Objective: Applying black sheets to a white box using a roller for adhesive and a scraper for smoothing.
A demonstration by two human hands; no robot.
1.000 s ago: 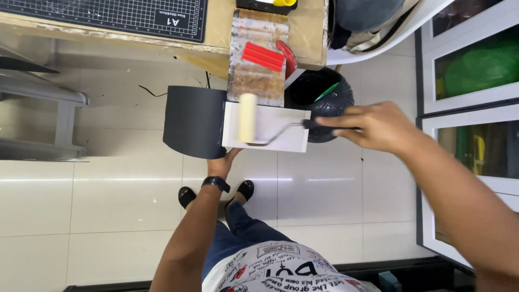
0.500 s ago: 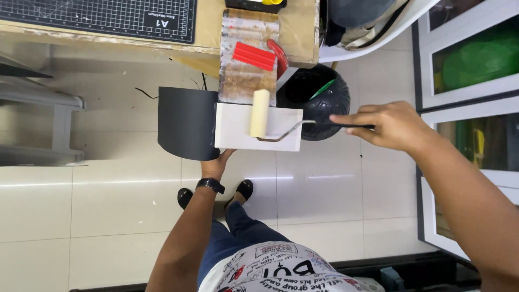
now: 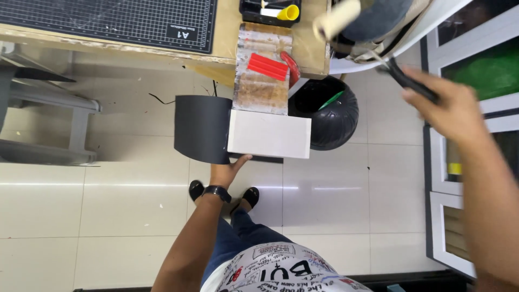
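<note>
Head view, looking straight down past the person's chest to a pale tiled floor.

White board (image 3: 268,133): flat rectangle, long axis left-right, held out level in front of the body. A black sheet (image 3: 201,128) sticks out from under its left end and curls down. The board's far edge touches a stained paper strip (image 3: 263,73) hanging off the workbench (image 3: 227,46).

Left hand (image 3: 228,171): under the board's near edge, palm up, supporting it; the fingers are hidden beneath, so their grip cannot be told. This hand is the nearer one by far.

Right hand (image 3: 453,105): raised up and to the right, well apart from the board, closed round the dark handle of a paint roller (image 3: 336,20). The cream sleeve hangs blurred over the bench's far right corner.

So the board lies down and left of the roller hand. Black bin (image 3: 325,112) sits just beside the board's right end; open floor lies near and left. White cabinet frames (image 3: 476,59) crowd the right side.
</note>
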